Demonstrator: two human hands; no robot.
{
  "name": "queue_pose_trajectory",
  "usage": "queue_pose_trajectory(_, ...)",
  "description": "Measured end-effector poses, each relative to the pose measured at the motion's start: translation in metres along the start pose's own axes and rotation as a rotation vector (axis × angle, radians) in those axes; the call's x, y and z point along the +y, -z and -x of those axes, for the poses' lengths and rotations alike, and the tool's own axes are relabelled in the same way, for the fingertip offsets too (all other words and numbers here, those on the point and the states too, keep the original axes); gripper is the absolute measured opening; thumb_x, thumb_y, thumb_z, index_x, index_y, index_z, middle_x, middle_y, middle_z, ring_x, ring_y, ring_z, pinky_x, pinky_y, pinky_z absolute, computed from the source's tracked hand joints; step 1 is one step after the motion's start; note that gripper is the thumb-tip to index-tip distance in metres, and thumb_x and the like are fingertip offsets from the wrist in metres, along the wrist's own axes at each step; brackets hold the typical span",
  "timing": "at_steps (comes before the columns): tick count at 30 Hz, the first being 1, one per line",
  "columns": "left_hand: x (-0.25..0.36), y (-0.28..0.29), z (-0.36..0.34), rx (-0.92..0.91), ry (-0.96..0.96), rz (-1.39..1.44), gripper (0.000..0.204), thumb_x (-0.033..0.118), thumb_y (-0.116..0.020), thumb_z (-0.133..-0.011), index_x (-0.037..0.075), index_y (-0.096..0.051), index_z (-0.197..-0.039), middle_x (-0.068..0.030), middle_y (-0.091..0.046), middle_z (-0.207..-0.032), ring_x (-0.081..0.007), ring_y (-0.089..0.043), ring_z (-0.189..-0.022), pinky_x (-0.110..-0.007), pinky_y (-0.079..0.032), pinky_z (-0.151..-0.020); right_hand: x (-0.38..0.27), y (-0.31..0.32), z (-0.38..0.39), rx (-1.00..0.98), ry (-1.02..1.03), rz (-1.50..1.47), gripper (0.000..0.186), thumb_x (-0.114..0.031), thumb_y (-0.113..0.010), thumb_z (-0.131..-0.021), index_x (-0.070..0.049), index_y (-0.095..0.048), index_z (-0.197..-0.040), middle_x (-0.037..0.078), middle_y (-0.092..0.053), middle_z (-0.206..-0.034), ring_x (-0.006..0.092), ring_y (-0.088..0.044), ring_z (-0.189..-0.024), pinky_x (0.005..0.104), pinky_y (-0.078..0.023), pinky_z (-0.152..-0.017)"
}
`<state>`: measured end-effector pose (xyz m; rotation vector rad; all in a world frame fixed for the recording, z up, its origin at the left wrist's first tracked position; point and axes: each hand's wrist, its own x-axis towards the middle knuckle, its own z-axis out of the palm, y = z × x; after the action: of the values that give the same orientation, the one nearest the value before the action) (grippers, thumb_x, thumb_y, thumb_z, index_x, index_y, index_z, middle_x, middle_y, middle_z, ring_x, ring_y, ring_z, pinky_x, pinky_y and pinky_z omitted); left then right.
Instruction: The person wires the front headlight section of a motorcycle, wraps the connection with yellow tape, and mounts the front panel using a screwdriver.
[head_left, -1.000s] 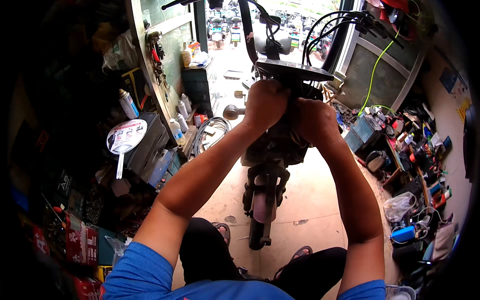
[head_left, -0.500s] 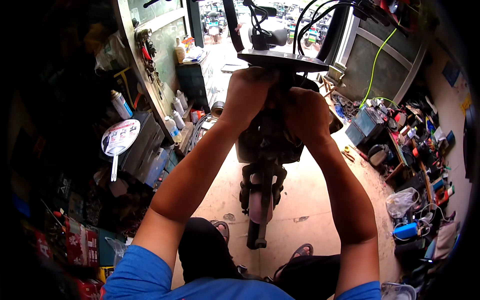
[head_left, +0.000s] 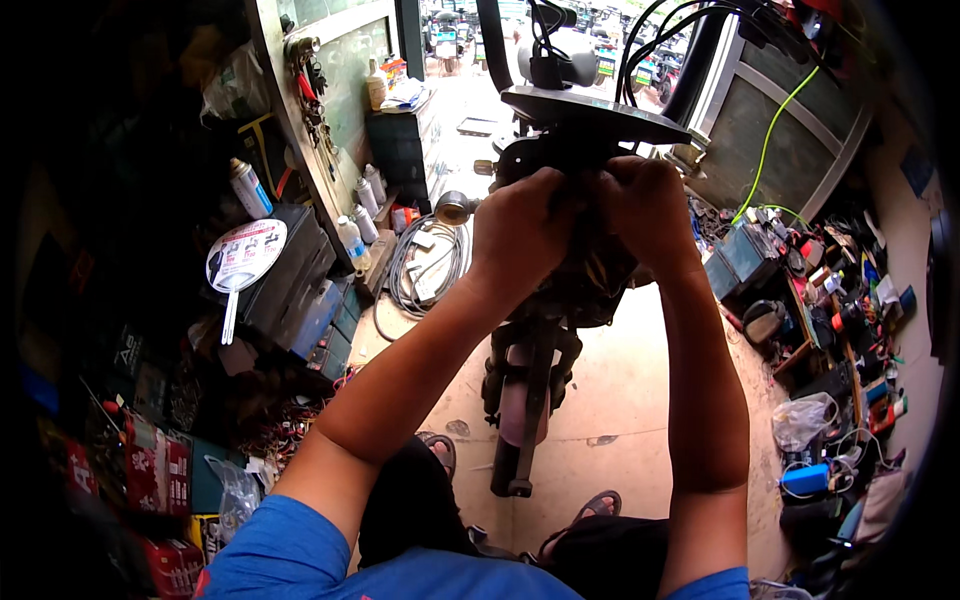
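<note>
In front of me stands the dark stripped front of a two-wheeled vehicle, its steering column (head_left: pixel 590 290) upright above a wheel (head_left: pixel 520 410) between my feet. A flat dark panel (head_left: pixel 600 113) sits across the top, with black cables (head_left: pixel 548 45) rising behind it. Just below this panel, my left hand (head_left: pixel 522 228) is closed, fingers curled in against the shadowed middle of the column. My right hand (head_left: pixel 652 212) is closed close beside it on the right, its fingertips bent inward. Deep shadow hides whatever lies between the fingers.
At left, a round hand fan (head_left: pixel 246 255) and a spray can (head_left: pixel 250 190) rest on a dark cabinet. Coiled grey cable (head_left: pixel 405 275) lies on the floor near several bottles. Tools and parts crowd a low shelf (head_left: pixel 800 310) at right, beside a plastic bag (head_left: pixel 803 420).
The panel and column have shifted right in view. My left hand has come down from the panel's underside to the column, and the right hand's fingers have drawn up and inward.
</note>
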<state>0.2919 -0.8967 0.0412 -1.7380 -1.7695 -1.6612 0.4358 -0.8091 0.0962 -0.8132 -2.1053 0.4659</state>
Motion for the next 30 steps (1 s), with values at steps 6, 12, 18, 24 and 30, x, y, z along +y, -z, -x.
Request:
queue_pose_trajectory(6, 0.003, -0.004, 0.003, 0.029, 0.075, -0.042, 0.026, 0.019, -0.078, -0.091, 0.009, -0.065, -0.111, -0.0145, -0.077, -0.088, -0.0388, -0.076, -0.087, -0.045, -0.060, -0.075, -0.004, 0.000, 0.002, -0.002, -0.010, 0.019, 0.033, -0.026, -0.068, -0.096, 0.003, -0.071, -0.081, 0.026, -0.066, -0.073, 0.0434, -0.067, -0.070, 0.0463, -0.051, -0.067)
queue_pose_trajectory(12, 0.006, -0.010, 0.008, 0.098, 0.129, -0.070, 0.031, 0.023, -0.078, -0.090, 0.010, -0.065, -0.116, -0.0152, -0.077, -0.089, -0.0401, -0.076, -0.085, -0.047, -0.060, -0.074, -0.008, 0.000, 0.014, -0.025, -0.090, -0.082, 0.033, -0.032, -0.068, -0.099, -0.001, -0.073, -0.088, 0.021, -0.070, -0.074, 0.0425, -0.069, -0.069, 0.0445, -0.053, -0.065)
queue_pose_trajectory(18, 0.002, -0.025, 0.014, 0.280, 0.059, -0.031, 0.019, 0.021, -0.076, -0.091, 0.011, -0.072, -0.107, -0.0149, -0.077, -0.090, -0.0400, -0.076, -0.083, -0.047, -0.060, -0.072, 0.011, -0.011, 0.026, 0.016, 0.156, 0.365, 0.022, -0.030, -0.061, -0.100, -0.013, -0.074, -0.102, 0.020, -0.074, -0.083, 0.0439, -0.073, -0.083, 0.0528, -0.059, -0.072)
queue_pose_trajectory(24, -0.005, -0.026, 0.012, 0.321, -0.035, 0.008, 0.008, 0.017, -0.070, -0.093, 0.011, -0.071, -0.100, -0.0150, -0.075, -0.088, -0.0392, -0.074, -0.076, -0.048, -0.057, -0.065, 0.001, -0.005, 0.019, 0.015, 0.086, 0.374, 0.023, -0.029, -0.064, -0.096, -0.014, -0.080, -0.102, 0.020, -0.075, -0.086, 0.0419, -0.075, -0.087, 0.0515, -0.060, -0.077)
queue_pose_trajectory(30, -0.003, -0.020, 0.014, 0.254, 0.012, 0.023, 0.014, 0.016, -0.074, -0.090, 0.011, -0.073, -0.103, -0.0152, -0.076, -0.092, -0.0395, -0.075, -0.082, -0.046, -0.059, -0.070, -0.003, -0.009, 0.011, 0.063, 0.038, 0.199, 0.023, -0.021, -0.062, -0.089, -0.008, -0.080, -0.094, 0.021, -0.075, -0.086, 0.0425, -0.074, -0.084, 0.0483, -0.059, -0.076)
